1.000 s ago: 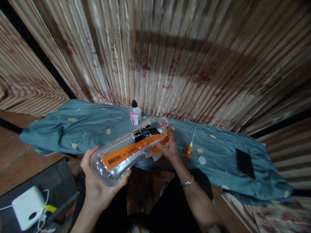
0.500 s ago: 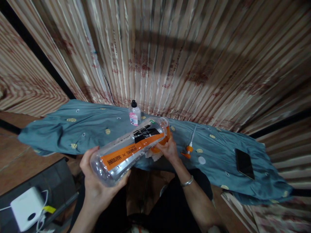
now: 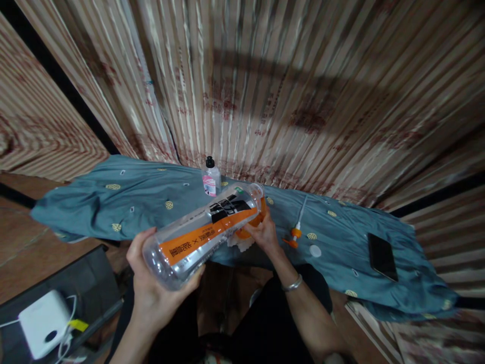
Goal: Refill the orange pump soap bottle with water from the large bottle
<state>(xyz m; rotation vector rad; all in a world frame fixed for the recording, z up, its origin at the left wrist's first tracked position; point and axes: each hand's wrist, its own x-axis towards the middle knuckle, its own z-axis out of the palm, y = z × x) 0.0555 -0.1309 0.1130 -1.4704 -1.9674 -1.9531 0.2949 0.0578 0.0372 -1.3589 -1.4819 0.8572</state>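
Left hand (image 3: 151, 290) clamps my bottle's (image 3: 204, 235) base, tilted over the cloth's (image 3: 132, 202) near edge; right hand (image 3: 263, 233) grips its orange neck end. I judge I'm mid-wipe at the mouth, so next needs a steady twist.

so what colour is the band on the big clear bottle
Orange, with a black patch, on the big clear bottle; the head view shows it.

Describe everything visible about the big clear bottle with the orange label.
The large clear plastic bottle with an orange-and-black printed label lies tilted on its side in the air above the teal cloth, base toward the camera. The left hand cups its ribbed base; the right hand grips the orange neck end. Its contents cannot be told.
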